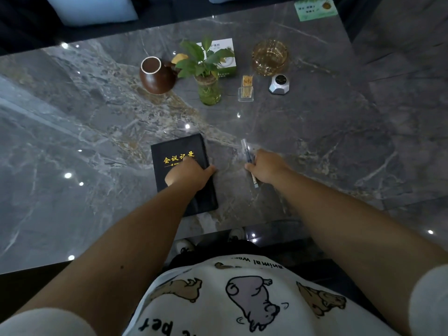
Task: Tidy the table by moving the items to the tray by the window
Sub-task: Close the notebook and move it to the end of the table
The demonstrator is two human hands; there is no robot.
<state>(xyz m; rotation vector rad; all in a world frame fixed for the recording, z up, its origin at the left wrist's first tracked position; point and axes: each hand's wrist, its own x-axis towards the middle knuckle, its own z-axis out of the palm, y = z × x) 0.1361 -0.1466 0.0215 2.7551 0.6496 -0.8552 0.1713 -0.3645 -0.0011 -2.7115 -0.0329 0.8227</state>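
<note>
Meanwhile, near the table point(72, 141) edge, a person's left hand point(191, 174) grips the black notebook point(180, 151) while the right hand point(265, 167) curls round a pen point(248, 156), which could slip from so loose a hold if lifted.

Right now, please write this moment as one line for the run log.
left hand: grips notebook edge | right hand: fingers around pen | both items on table | tray: not visible

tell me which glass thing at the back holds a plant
The green glass vase, between the brown jug and the toothpick holder. The amber ashtray holds no plant.
</note>
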